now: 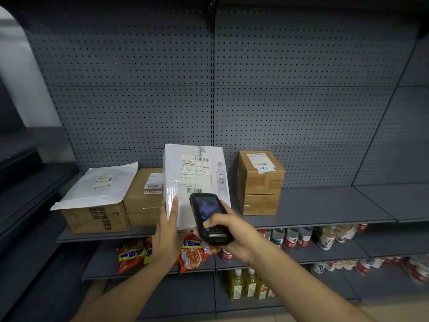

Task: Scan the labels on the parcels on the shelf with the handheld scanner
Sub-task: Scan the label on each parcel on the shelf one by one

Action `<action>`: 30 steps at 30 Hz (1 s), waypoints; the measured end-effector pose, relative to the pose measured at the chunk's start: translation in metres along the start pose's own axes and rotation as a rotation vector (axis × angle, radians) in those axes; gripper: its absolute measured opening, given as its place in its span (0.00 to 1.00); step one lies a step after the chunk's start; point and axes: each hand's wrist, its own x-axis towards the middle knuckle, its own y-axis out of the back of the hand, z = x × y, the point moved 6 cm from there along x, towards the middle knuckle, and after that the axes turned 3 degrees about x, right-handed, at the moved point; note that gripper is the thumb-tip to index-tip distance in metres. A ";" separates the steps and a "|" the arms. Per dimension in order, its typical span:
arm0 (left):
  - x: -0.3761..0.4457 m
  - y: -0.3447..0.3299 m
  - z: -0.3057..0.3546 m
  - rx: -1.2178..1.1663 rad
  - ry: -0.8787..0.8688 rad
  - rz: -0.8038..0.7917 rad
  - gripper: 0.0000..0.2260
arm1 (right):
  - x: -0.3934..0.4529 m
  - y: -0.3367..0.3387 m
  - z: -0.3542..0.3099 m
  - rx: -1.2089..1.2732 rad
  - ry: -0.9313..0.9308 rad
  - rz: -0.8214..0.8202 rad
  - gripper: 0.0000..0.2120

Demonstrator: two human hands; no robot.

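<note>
Holding scanner [210, 218] in right hand [234, 238], below white parcel [195, 180]

I see a grey perforated back panel [301, 89] filling the area above and behind the fingers, divided by a dark vertical upright [213, 66]. A grey metal shelf [336, 205] runs level with the fingers and extends to their right. Below the fingers, lower shelves [348, 251] carry red snack packets [130, 254], bottles with red labels [292, 238] and yellow bottles [243, 283]. Far left of the fingers, a pale wall [16, 66] stands beside dark shelving [23, 182]. A strip of light floor [394, 310] shows at lower right. Lighting is dim and even.
</note>
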 end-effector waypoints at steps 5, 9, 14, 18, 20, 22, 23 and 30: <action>-0.003 0.000 0.001 -0.004 0.015 0.002 0.46 | -0.008 0.001 0.000 0.052 -0.011 -0.017 0.28; -0.003 -0.001 0.001 -0.001 0.014 0.004 0.47 | -0.014 -0.001 0.000 0.086 0.004 -0.041 0.28; -0.004 -0.001 0.004 -0.004 0.007 0.001 0.46 | -0.019 -0.002 -0.001 0.050 0.018 -0.043 0.30; -0.006 -0.002 0.007 0.001 -0.005 -0.011 0.45 | -0.022 -0.001 -0.002 0.046 0.022 -0.029 0.28; -0.008 -0.002 0.009 0.015 -0.025 -0.015 0.44 | -0.024 -0.001 -0.001 0.043 0.018 -0.027 0.27; -0.009 -0.002 0.011 0.042 -0.035 -0.018 0.44 | -0.026 -0.001 -0.001 0.033 0.016 -0.023 0.27; -0.009 -0.002 0.012 0.057 -0.037 -0.018 0.44 | -0.027 -0.001 -0.001 0.031 0.016 -0.021 0.27; -0.012 -0.007 0.019 0.106 -0.068 -0.043 0.43 | -0.030 0.004 -0.002 0.051 0.024 -0.019 0.28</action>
